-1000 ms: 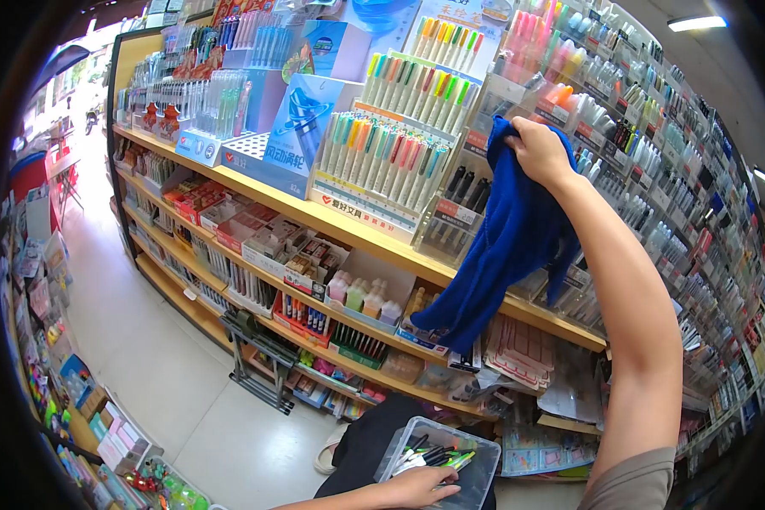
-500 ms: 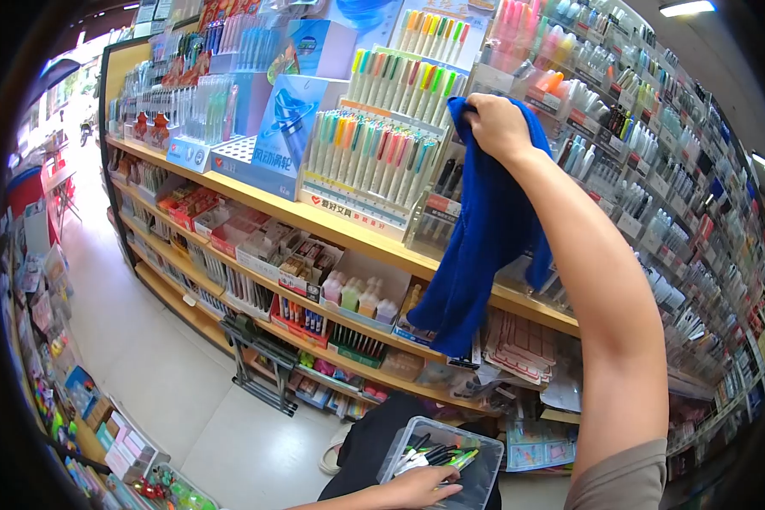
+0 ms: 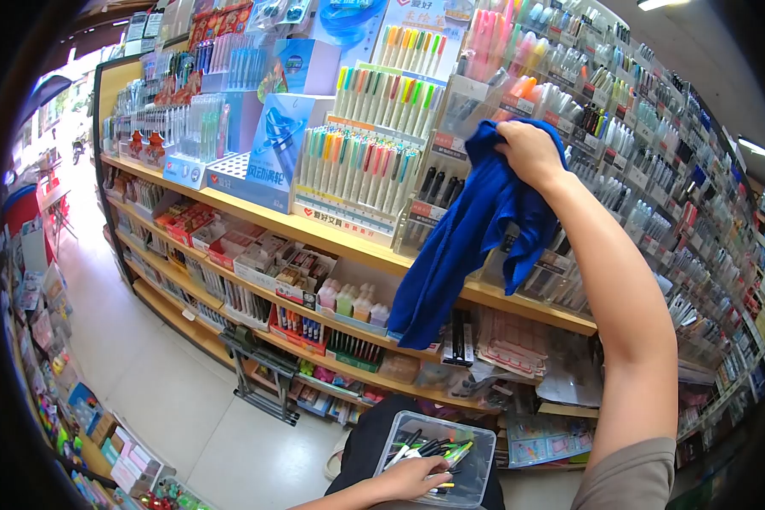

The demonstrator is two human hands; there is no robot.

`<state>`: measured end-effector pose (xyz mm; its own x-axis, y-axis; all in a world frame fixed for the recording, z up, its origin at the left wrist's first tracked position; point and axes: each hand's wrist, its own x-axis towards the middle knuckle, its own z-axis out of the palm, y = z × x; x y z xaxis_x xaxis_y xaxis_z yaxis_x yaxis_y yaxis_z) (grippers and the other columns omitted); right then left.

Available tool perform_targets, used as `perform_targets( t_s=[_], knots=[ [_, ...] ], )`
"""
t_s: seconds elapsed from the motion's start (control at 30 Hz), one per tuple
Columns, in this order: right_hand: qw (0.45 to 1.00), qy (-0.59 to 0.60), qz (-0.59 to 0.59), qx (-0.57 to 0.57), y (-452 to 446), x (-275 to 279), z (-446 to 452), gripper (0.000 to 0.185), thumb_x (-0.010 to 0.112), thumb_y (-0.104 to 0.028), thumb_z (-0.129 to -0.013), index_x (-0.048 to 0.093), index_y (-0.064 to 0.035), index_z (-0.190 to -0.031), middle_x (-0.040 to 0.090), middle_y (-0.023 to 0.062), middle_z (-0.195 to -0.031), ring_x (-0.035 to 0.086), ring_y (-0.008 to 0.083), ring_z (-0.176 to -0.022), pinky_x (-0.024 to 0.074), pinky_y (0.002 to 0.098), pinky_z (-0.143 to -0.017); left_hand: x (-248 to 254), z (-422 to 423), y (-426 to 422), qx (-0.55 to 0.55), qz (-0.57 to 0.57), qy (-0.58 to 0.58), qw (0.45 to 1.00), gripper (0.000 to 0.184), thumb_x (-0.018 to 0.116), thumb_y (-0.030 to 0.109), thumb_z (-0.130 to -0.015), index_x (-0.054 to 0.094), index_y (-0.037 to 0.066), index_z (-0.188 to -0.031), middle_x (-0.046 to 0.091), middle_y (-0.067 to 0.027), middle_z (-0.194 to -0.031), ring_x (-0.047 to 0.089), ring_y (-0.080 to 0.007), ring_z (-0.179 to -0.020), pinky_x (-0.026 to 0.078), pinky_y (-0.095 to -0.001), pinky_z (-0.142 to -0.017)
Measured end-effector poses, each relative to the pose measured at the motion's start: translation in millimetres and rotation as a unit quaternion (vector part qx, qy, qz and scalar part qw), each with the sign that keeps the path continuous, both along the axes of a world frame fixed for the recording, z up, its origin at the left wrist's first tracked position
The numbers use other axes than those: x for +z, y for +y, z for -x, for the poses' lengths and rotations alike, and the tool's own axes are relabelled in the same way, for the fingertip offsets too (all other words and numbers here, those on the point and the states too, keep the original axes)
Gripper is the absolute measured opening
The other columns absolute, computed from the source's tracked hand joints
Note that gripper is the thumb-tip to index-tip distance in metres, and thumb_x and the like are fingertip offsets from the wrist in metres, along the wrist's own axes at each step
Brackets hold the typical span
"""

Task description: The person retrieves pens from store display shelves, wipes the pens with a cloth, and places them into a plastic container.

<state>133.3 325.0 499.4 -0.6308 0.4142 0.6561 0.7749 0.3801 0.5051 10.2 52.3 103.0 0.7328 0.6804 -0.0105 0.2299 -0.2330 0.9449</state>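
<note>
My right hand [image 3: 531,151] is closed on a blue cloth [image 3: 467,229], which hangs down in front of the pen rack [image 3: 629,161] and over the edge of the wooden shelf. Low in the view, a clear plastic box [image 3: 478,467] rests on my lap with several pens and markers [image 3: 433,449] in it. My left hand [image 3: 416,478] lies in the box on top of the pens; its fingers are bent over some of them, and whether it grips any is too small to tell.
A highlighter display [image 3: 357,174] stands on the wooden shelf [image 3: 314,234], left of the cloth. Below are shelves of boxed stationery. A folded metal-legged stool [image 3: 259,374] leans near the lower shelf. More goods [image 3: 136,463] line the left side.
The blue cloth first shifted left with my right hand, then its folds spread differently beside the rack. The view has turned slightly. My left hand stays in the box.
</note>
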Motion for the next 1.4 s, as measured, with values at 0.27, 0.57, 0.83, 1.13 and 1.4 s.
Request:
perform_targets(
  t_s=[0.27,0.57,0.83,1.13,1.4],
  knots=[
    [0.990,-0.052,-0.120,0.052,-47,16,-32,0.014,0.048,0.003,-0.070,0.055,-0.0029,-0.080,0.057,0.0123,-0.080,0.058,0.0282,-0.078,0.0465,0.0348,-0.070,2,-6,2,0.024,-0.009,0.002,1.000,0.037,0.050,0.034,-0.087,0.053,0.001,-0.103,0.062,-0.0167,-0.088,0.061,-0.0298,-0.081,0.046,-0.0340,-0.070],
    [0.950,-0.007,-0.271,0.152,-173,25,-92,0.016,0.058,-0.002,-0.077,0.057,-0.0003,-0.093,0.058,0.0165,-0.090,0.057,0.0322,-0.086,0.0450,0.0348,-0.074,-5,-10,10,0.136,-0.005,-0.008,0.991,0.026,0.054,0.023,-0.085,0.057,0.002,-0.099,0.062,-0.0116,-0.090,0.059,-0.0199,-0.081,0.046,-0.0310,-0.073],
    [0.924,0.097,-0.368,-0.040,-248,10,-241,0.018,0.056,-0.008,-0.078,0.059,-0.0026,-0.095,0.059,0.0148,-0.089,0.057,0.0306,-0.083,0.0436,0.0358,-0.075,-8,-16,24,0.196,0.017,-0.020,0.980,0.018,0.055,0.012,-0.084,0.057,-0.002,-0.095,0.061,-0.0066,-0.085,0.055,-0.0117,-0.081,0.044,-0.0263,-0.074],
    [0.936,0.339,0.062,0.070,-243,-223,-192,0.017,0.055,-0.009,-0.078,0.059,-0.0035,-0.094,0.058,0.0147,-0.087,0.056,0.0308,-0.081,0.0434,0.0359,-0.072,4,-34,17,0.059,-0.139,0.215,0.965,0.019,0.059,0.019,-0.078,0.061,0.002,-0.087,0.058,-0.0139,-0.079,0.056,-0.0260,-0.078,0.044,-0.0335,-0.069],
    [0.846,0.425,0.318,0.042,-275,-398,-117,0.016,0.054,-0.009,-0.077,0.059,-0.0043,-0.092,0.058,0.0145,-0.085,0.056,0.0310,-0.078,0.0432,0.0360,-0.069,11,-55,17,-0.077,-0.246,0.467,0.846,0.025,0.064,0.017,-0.070,0.066,0.007,-0.093,0.054,-0.0129,-0.102,0.050,-0.0276,-0.097,0.047,-0.0362,-0.078]
  ],
)
